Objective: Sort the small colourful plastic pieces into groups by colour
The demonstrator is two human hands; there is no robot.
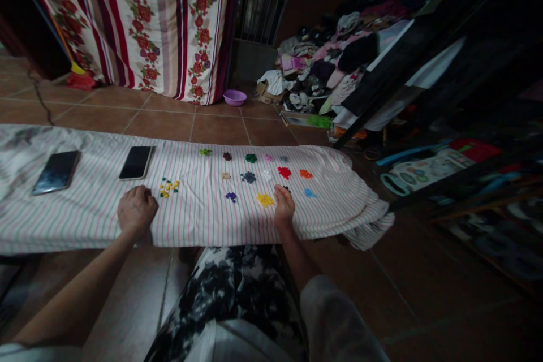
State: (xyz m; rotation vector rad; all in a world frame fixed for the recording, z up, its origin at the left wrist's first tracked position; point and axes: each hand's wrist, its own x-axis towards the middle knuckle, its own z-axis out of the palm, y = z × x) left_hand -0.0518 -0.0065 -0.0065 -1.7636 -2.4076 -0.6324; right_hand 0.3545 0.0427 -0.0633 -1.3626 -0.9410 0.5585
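Head view, left hand (136, 210) loosely curled near counter (203, 226) front edge, right hand (284, 205) half-curled beside yellow pieces (264, 199), grip contents unclear.

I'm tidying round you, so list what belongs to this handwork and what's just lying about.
Likely in use:
mixed pile near left hand
yellow pile beside right hand
other colour piles
cloth

Apparently lying about:
left phone
right phone
basin
broom
clothes

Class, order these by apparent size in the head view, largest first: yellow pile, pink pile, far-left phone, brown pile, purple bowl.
1. Far-left phone
2. Purple bowl
3. Yellow pile
4. Brown pile and pink pile: too alike to rank
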